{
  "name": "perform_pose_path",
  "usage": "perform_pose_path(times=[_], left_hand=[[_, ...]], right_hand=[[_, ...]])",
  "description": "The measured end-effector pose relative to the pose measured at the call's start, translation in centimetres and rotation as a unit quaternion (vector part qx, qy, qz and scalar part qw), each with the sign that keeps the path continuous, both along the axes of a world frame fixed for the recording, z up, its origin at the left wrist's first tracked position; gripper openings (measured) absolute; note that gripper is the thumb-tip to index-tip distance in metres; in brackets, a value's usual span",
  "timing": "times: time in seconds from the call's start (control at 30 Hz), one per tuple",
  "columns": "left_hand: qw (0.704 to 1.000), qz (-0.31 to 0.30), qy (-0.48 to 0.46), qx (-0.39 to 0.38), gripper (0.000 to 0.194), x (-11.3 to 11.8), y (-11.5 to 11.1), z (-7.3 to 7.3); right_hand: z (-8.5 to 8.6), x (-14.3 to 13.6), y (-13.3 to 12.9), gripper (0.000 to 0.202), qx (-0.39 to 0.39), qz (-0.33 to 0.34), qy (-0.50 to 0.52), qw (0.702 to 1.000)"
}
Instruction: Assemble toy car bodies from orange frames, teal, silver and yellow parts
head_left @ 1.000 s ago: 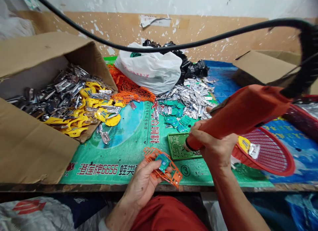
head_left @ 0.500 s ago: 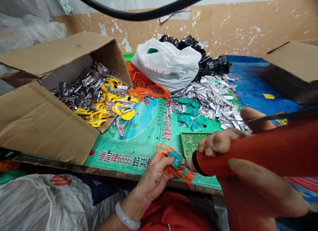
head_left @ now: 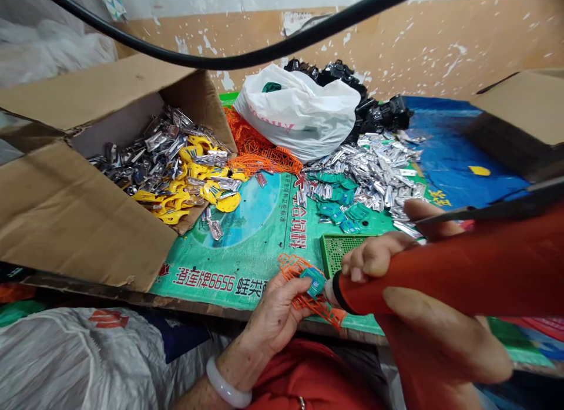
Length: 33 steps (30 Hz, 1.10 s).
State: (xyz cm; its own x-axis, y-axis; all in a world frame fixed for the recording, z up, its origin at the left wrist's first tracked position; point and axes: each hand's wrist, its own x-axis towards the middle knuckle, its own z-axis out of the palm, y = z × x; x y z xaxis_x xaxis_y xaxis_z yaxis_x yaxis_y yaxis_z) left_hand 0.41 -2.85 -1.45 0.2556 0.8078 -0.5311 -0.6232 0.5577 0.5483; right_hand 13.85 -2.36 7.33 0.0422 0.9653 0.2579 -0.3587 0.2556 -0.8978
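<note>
My left hand (head_left: 279,307), with a pale bracelet at the wrist, pinches a small green plastic piece (head_left: 314,281) with its thumb. Under that piece lies an orange plastic lattice frame (head_left: 294,264), held in the same fingers. My right hand (head_left: 383,254) is wrapped round a thick red electric screwdriver (head_left: 440,275) with a dark lever along its top. Its nose points left, right up against the green piece; the bit itself is hidden. Behind the tool stands a green perforated tray (head_left: 341,248), partly covered by my right hand.
On the left, an open cardboard box (head_left: 88,204) spills metal clips and yellow pieces (head_left: 176,198). A white plastic bag (head_left: 299,113) sits on orange lattice frames, with black parts (head_left: 379,113) behind. Shiny metal clips (head_left: 374,169) and green pieces (head_left: 337,201) lie heaped. A black cable (head_left: 211,62) hangs overhead.
The screwdriver and my right hand have moved slightly left, bringing the nose closer against the green piece. The overhead cable has swung lower. My left hand keeps its hold.
</note>
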Motion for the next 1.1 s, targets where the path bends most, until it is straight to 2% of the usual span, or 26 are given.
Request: perform_pose_path(times=[0.47, 0.6, 0.67, 0.77, 0.87, 0.93, 1.1], left_hand=[[1.0, 0.004, 0.011, 0.01, 0.034, 0.3, -0.1, 0.2], [1.0, -0.009, 0.005, 0.019, 0.03, 0.3, 0.0, 0.7], [1.0, -0.01, -0.003, 0.026, 0.03, 0.3, 0.1, 0.9], [1.0, -0.004, -0.008, 0.024, 0.03, 0.3, 0.1, 0.8], [1.0, -0.006, -0.015, 0.024, 0.029, 0.3, -0.1, 0.6], [0.999, -0.009, -0.02, 0.038, 0.026, 0.2, -0.3, 0.5], [0.998, -0.017, 0.015, 0.063, 0.028, -0.4, -0.1, 1.1]], right_hand=[[-0.5, 0.3, 0.4, 0.054, 0.007, -0.001, -0.034, 0.999], [-1.0, 0.3, 0.6, 0.037, 0.017, -0.009, -0.076, 0.997], [-1.3, 0.3, 0.7, 0.035, 0.017, -0.011, -0.086, 0.996], [-1.7, 0.2, 0.9, 0.043, 0.036, 0.003, -0.061, 0.997], [-1.8, -0.1, 0.9, 0.029, 0.068, 0.026, -0.02, 0.997], [-1.5, -0.1, 0.7, 0.024, 0.059, 0.025, -0.007, 0.998], [-0.3, 1.1, 0.4, 0.043, 0.072, -0.009, 0.0, 0.997]])
